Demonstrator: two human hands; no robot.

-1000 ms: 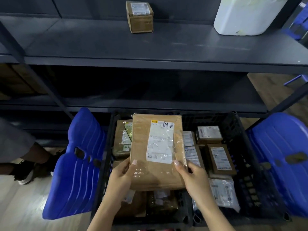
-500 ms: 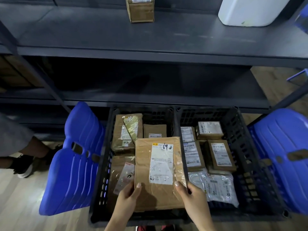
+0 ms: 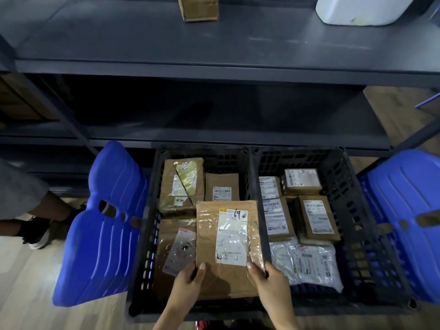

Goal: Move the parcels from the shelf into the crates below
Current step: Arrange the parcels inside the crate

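Both hands, the left hand (image 3: 188, 279) and right hand (image 3: 270, 279), had fingers clamped on the flat parcel (image 3: 227, 248) lying low in the left crate (image 3: 142, 234), several parcels lay crated, while one small box (image 3: 198, 8) remained on the shelf (image 3: 214, 44) above that crate.

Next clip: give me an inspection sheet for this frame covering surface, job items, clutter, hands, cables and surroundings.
Surface: dark shelf, mostly bare.
Job's things: small box and white parcel on the shelf; large brown parcel lowered into left crate; right crate holds several labelled parcels.
Clutter: nothing seen.
Grippers: left hand and right hand grip the large parcel's near edge.
Cables: nothing seen.
Surroundings: blue plastic panels flank the crates; bystander's leg at left.
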